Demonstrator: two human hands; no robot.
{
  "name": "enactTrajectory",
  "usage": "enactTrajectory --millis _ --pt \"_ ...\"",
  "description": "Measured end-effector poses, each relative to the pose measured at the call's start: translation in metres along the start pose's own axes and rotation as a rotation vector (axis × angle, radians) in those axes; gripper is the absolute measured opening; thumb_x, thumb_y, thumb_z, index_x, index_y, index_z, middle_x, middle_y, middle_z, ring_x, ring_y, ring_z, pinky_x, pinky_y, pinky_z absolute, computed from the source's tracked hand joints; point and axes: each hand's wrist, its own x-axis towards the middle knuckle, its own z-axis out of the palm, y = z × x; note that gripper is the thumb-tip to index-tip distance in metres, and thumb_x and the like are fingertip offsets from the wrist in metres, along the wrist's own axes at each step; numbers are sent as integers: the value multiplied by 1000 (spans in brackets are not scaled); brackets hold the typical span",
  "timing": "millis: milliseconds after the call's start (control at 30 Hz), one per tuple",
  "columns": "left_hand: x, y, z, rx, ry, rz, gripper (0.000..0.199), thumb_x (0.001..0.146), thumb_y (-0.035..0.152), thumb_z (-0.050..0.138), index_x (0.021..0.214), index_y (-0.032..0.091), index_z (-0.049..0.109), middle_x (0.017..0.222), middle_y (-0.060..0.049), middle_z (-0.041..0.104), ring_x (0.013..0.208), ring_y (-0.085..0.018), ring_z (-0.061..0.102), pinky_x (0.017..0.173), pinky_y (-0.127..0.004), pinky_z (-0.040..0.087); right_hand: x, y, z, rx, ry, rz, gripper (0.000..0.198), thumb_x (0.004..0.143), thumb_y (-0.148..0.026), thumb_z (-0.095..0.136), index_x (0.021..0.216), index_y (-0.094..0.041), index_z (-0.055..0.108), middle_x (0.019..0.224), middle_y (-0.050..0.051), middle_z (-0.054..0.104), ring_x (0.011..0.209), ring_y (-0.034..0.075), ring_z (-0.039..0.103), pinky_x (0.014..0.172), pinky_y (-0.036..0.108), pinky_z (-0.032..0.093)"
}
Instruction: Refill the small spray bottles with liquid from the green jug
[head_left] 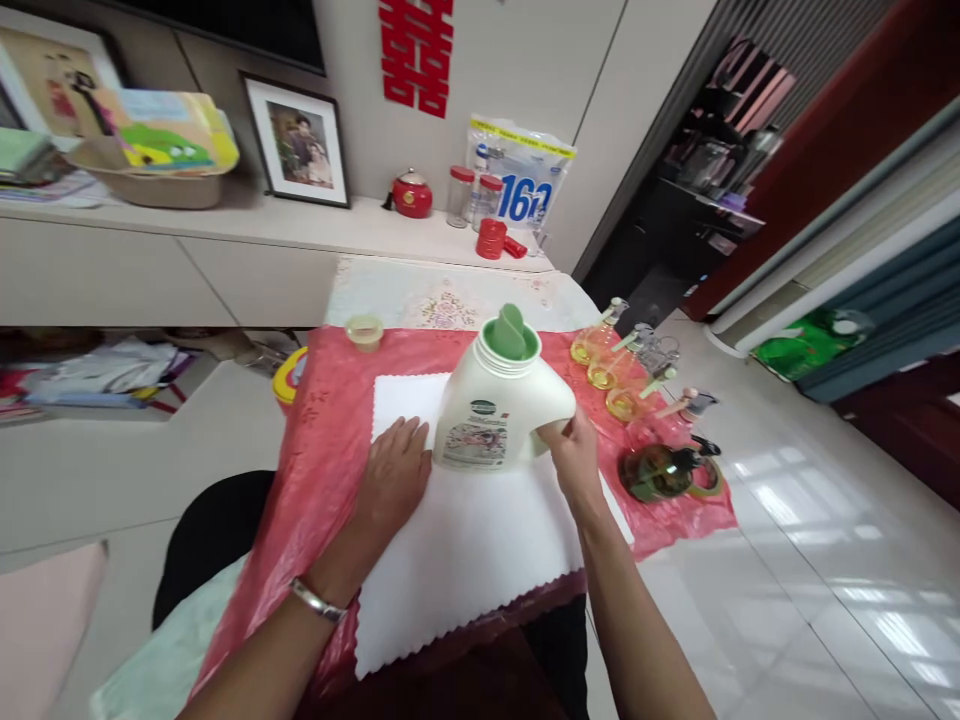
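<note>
A cream detergent bottle (pixel 491 410) with a green pouring spout (pixel 510 333) and no cap on its neck stands upright in front of me. My right hand (pixel 574 455) is closed round the handle on its right side. On the white scalloped cloth (pixel 480 550) my left hand (pixel 395 465) lies flat, fingers stretched out, close to the bottle's lower left. Whether its fingertips touch the bottle I cannot tell. Past my left hand sits a small translucent cup (pixel 364 332), on the red plastic sheet (pixel 315 480) that covers the table.
Several clear pump bottles with yellow liquid (pixel 600 365) line the table's right side. Nearer stand a dark pump bottle (pixel 652 473) and a roll of tape (pixel 707 478). Behind, a shelf holds red-lidded jars (pixel 459 198) and a picture frame (pixel 298 140).
</note>
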Motion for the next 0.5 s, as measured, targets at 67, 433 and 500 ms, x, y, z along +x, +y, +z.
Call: enactTrajectory --millis 67,433,500 --pt "0 -1 0 -11 7 8 41 99 21 41 130 7 64 139 -22 65 135 -38 57 110 -54 47 -15 -4 -15 -67 19 -39 51 71 -43 63 113 -14 68 114 9 63 106 23 60 94 35 51" --pt "-1 -1 -1 -3 19 51 40 101 22 37 126 7 65 136 -22 65 133 -39 56 108 -56 48 -88 33 -125 -290 667 -44 80 84 -63 73 142 -11 54 129 15 52 113 24 57 102 42 51" --pt "-1 -1 -1 4 17 55 39 101 23 38 125 8 65 136 -22 65 133 -40 56 108 -55 48 -82 45 -141 -307 707 14 93 77 -68 77 147 -12 51 134 16 48 118 27 55 100 44 53"
